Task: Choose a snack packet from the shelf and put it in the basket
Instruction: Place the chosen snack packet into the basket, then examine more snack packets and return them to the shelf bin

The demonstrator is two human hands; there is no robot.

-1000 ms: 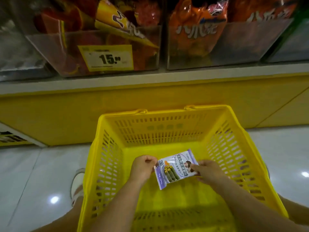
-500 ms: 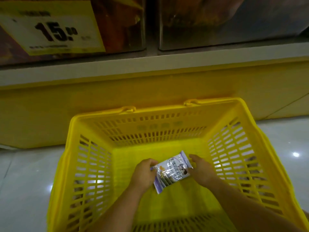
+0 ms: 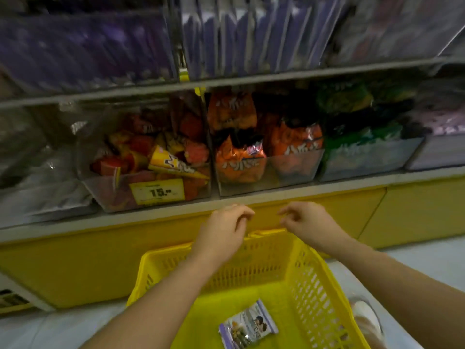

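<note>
Price tag (image 3: 157, 192) on clear bin's (image 3: 105, 197) front; orange bags (image 3: 240, 161) just right of it; purple packs (image 3: 251, 34) above; white shoe (image 3: 366, 314) on floor (image 3: 427, 268).

Light dim overall, colours muted. Purple packs (image 3: 251, 39) on upper row smeared by blur, print unreadable. Glare streaks seen on clear bin fronts (image 3: 289, 172) and on orange packets (image 3: 239, 162). Price tag (image 3: 157, 192) soft but legible. Basket (image 3: 314, 285) floor brightest area. Foil glint noted on packet (image 3: 247, 326). Left hand (image 3: 224, 230) and right hand (image 3: 304, 222) evenly lit, edges soft. Shelf edge (image 3: 302, 74) bowed by wide-angle lens.
</note>
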